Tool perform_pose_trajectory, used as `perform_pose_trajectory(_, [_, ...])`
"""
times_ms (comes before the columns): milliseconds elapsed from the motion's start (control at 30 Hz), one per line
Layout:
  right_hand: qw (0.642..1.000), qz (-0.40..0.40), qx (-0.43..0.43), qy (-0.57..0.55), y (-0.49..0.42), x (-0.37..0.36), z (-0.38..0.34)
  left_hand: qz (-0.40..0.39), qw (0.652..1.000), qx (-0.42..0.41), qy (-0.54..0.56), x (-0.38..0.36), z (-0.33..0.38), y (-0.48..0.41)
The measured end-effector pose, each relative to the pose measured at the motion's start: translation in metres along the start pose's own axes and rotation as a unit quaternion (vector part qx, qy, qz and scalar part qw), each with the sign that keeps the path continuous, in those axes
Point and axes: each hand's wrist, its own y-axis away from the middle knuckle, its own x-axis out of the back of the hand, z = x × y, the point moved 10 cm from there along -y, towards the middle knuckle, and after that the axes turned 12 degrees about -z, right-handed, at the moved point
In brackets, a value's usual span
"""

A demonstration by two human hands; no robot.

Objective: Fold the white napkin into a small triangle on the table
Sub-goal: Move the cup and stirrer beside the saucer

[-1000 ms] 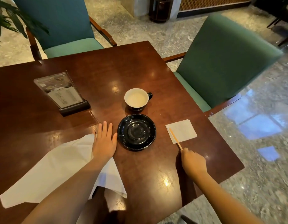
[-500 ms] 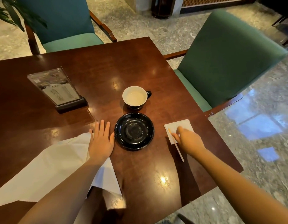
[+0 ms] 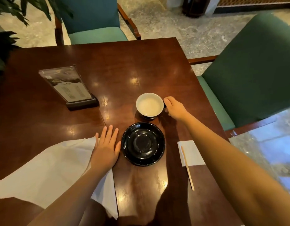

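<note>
A large white napkin [image 3: 48, 168] lies spread at the near left of the dark wooden table [image 3: 108, 66], one corner hanging over the front edge. My left hand [image 3: 106, 149] rests flat on its right corner, fingers apart. My right hand [image 3: 175, 109] reaches to the right side of a white-lined cup [image 3: 149, 104], fingers curled at the cup's handle, which is hidden behind them. A small white square napkin [image 3: 190, 153] lies near the right edge with a thin wooden stick [image 3: 187, 168] across it.
A black saucer [image 3: 143, 143] sits between my two hands. A menu stand [image 3: 69, 87] stands at the left. Green armchairs [image 3: 255, 66] stand at the right and far sides. The table's right edge is close to the small napkin.
My right hand left the stick and small napkin and moved forward to the cup's handle. The stick now lies across the small napkin. My left hand stayed on the large napkin.
</note>
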Motion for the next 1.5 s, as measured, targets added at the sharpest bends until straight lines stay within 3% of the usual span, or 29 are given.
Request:
perform_pose_trajectory(267, [0.986, -0.120, 0.003, -0.112, -0.015, -0.013, 0.010, -0.003, 1.000, 0.012, 0.012, -0.003, -0.004, 0.000])
perform_pose_trajectory(500, [0.971, -0.155, 0.018, -0.182, -0.015, -0.016, 0.016, -0.001, 1.000, 0.011, 0.007, -0.003, -0.004, 0.000])
perform_pose_trajectory(1033, [0.960, -0.212, 0.086, -0.159, 0.032, -0.015, 0.000, -0.006, 1.000, 0.005, 0.021, -0.002, -0.003, 0.001])
perform_pose_trajectory(1300, [0.926, -0.282, 0.121, -0.219, 0.067, -0.057, -0.006, -0.001, 0.998, 0.035, 0.043, -0.001, -0.013, 0.009])
perform_pose_trajectory(1500, [0.936, -0.301, 0.097, -0.152, 0.078, -0.083, 0.008, -0.004, 0.997, 0.048, 0.057, -0.003, -0.026, 0.022])
